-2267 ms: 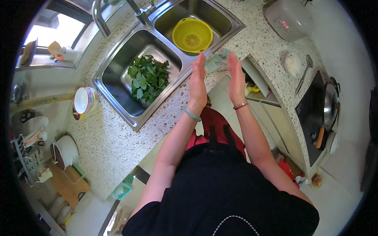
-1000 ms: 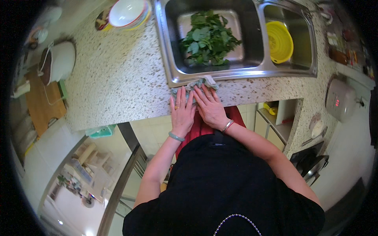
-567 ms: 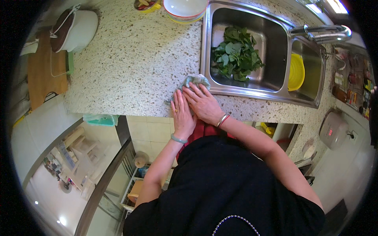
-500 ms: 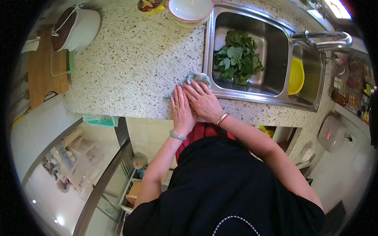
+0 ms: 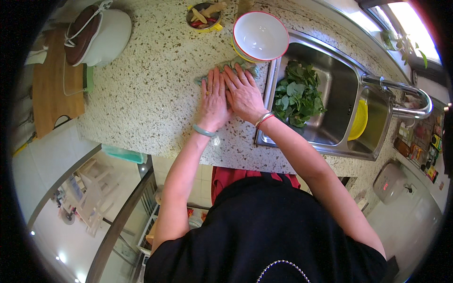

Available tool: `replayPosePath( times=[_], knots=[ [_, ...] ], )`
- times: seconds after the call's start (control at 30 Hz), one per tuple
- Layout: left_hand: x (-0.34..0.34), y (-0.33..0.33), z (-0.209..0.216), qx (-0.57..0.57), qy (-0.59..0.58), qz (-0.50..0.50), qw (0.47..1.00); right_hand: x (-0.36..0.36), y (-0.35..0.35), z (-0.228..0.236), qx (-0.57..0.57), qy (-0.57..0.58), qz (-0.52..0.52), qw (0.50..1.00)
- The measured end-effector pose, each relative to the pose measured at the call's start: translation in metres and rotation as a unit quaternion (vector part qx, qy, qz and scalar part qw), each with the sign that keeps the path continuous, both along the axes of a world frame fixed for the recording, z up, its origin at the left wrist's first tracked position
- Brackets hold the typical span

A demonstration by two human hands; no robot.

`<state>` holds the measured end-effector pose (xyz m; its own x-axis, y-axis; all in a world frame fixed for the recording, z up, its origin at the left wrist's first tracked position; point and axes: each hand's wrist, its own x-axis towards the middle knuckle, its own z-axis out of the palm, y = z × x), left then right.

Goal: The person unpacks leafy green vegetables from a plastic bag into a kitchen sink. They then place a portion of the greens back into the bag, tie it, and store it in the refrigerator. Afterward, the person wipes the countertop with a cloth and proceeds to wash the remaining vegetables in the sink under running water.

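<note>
A greenish-grey cloth (image 5: 247, 67) lies bunched on the speckled countertop (image 5: 155, 94), left of the sink. Both hands press down on it side by side with fingers stretched out flat. My left hand (image 5: 214, 101) wears a ring, with a pale green bangle at its wrist, and covers the cloth's left part. My right hand (image 5: 245, 94), with a silver and a red band at the wrist, covers the right part. The palms hide much of the cloth. Just beyond the fingertips stands a stack of bowls (image 5: 260, 37), the top one white with a red rim.
To the right is a steel sink (image 5: 337, 120) with leafy greens (image 5: 298, 94) in its larger basin and a yellow strainer (image 5: 358, 120) in the smaller. A curved faucet (image 5: 420, 101) reaches over it. A pot of ginger (image 5: 204, 17), a lidded white container (image 5: 111, 37) and a wooden board (image 5: 54, 85) stand farther left.
Both hands have slid the cloth forward across the countertop, away from the front edge and toward the bowls. The view has shifted too, showing more of the pot of ginger.
</note>
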<state>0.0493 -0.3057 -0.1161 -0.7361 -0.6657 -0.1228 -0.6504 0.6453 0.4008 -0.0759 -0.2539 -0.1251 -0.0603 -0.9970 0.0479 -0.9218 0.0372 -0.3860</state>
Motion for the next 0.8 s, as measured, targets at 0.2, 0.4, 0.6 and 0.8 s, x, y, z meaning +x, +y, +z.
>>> replayPosePath(
  times=[0.2,0.4,0.6,0.8],
  knots=[
    [-0.003,-0.047,-0.003,-0.065,-0.049,0.012,0.997,0.001,-0.051,0.003,-0.019,0.044,0.015,0.999],
    [0.004,-0.073,-0.005,-0.098,-0.02,-0.003,0.995,0.01,-0.077,-0.011,-0.058,0.018,-0.018,0.998],
    [0.007,-0.086,-0.015,-0.115,0.014,0.004,0.993,0.011,-0.092,-0.02,-0.059,0.019,-0.021,0.998],
    [0.026,-0.032,-0.001,-0.079,-0.074,0.024,0.994,0.024,-0.042,-0.005,-0.017,0.02,0.026,0.999]
  ],
)
